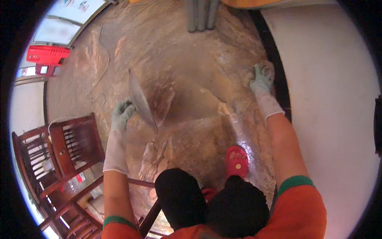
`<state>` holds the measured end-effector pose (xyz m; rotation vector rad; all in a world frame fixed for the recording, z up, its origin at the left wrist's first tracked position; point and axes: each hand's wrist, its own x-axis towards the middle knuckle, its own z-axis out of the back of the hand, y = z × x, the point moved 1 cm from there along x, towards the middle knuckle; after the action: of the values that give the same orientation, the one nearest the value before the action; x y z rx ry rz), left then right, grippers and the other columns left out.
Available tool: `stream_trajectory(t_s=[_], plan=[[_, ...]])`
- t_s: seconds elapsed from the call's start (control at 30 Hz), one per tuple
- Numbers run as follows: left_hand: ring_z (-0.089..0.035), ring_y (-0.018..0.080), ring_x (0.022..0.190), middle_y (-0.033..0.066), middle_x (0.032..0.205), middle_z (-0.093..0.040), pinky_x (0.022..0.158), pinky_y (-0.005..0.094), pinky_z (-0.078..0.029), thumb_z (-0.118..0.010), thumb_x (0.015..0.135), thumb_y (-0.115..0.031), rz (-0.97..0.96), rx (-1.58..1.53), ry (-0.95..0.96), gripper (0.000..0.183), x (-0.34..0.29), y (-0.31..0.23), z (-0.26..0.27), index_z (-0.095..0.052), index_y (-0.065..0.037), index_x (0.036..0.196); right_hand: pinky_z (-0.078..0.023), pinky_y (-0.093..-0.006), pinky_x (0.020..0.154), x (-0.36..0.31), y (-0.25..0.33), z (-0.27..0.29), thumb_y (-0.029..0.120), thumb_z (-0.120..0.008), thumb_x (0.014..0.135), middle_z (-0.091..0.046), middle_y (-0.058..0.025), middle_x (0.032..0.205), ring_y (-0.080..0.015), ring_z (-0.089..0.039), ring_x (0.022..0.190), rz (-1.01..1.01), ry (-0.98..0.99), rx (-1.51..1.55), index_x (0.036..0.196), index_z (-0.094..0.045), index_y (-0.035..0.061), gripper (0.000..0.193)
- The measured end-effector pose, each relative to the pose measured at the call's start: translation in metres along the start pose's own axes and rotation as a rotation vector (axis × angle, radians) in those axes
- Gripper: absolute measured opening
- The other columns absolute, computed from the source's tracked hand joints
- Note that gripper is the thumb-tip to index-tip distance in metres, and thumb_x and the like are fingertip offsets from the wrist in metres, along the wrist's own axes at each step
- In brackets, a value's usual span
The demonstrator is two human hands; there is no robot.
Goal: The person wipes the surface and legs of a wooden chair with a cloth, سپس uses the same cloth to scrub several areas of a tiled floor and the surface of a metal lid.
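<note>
Overhead, the floor [187, 59] is a wet, mud-streaked surface occupying the centre of the view. It is bounded on the right by a dark skirting strip [274, 59] at the foot of a pale wall [330, 79]. On the left it is bounded by dark wooden chairs [75, 143], whose frames stand close to the left forearm. Grey pipes [201, 16] stand at the far edge, and a red crate [47, 53] sits at the upper left, well apart from both hands. A thin cord [104, 67] trails across the floor beyond the left hand. Open floor lies between the two hands and ahead of them; clearance narrows toward the wall on the right and toward the chairs on the left.

The left hand [121, 113], gloved, is clenched around the handle end of a broad metal scraper [141, 99]. The blade extends up and away from the hand, with its lower tip near the floor just right of the glove.

The right hand [260, 79], also gloved, presses a scrubbing pad [266, 68] against the floor just beside the skirting strip. Fingers are curled over the pad.

A red sandal [236, 161] is planted on the wet floor between the arms.
</note>
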<state>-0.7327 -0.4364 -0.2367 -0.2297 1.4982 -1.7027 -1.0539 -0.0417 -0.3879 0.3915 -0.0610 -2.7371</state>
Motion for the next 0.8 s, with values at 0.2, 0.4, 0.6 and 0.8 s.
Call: stream_trajectory(t_s=[0.2,0.4,0.6,0.8], plan=[[-0.060,0.0155,0.078,0.0065,0.085,-0.063,0.072,0.0288,-0.048,-0.060,0.075,0.000,-0.041,0.474,-0.127,0.026,0.005,0.070,0.040,-0.060,0.001,0.100,-0.007,-0.0510,0.111,-0.096,-0.030,-0.039,0.020,-0.058,0.077,-0.016,-0.0162,0.149,-0.0395,-0.014,0.136,0.097,0.045,0.025,0.144,-0.012,0.0067,0.083],[-0.062,0.0174,0.074,0.0082,0.077,-0.065,0.070,0.0303,-0.049,-0.061,0.070,-0.004,0.059,0.593,-0.235,0.020,-0.010,0.121,0.054,-0.062,0.000,0.091,-0.015,-0.0500,0.108,-0.190,-0.035,-0.045,0.034,-0.057,0.081,-0.026,-0.0262,0.141,-0.0436,-0.023,0.130,-0.202,-0.119,0.239,0.142,-0.015,0.0006,0.081],[-0.061,0.0177,0.072,0.0087,0.077,-0.065,0.067,0.0323,-0.048,-0.060,0.069,-0.003,0.052,0.632,-0.413,0.022,-0.038,0.146,0.066,-0.062,-0.001,0.090,-0.019,-0.0519,0.106,-0.037,0.019,-0.013,0.052,-0.055,0.080,-0.028,-0.0258,0.141,-0.0444,-0.027,0.128,-0.145,-0.140,0.283,0.143,-0.011,0.0045,0.090],[-0.059,0.0171,0.071,0.0052,0.079,-0.063,0.068,0.0309,-0.048,-0.061,0.071,-0.001,0.130,0.632,-0.263,0.017,-0.030,0.124,0.037,-0.062,0.000,0.088,-0.016,-0.0437,0.110,0.146,0.041,0.022,0.041,-0.049,0.083,-0.026,-0.0163,0.145,-0.0341,-0.027,0.132,-0.192,-0.234,0.227,0.143,-0.019,0.0099,0.074]])
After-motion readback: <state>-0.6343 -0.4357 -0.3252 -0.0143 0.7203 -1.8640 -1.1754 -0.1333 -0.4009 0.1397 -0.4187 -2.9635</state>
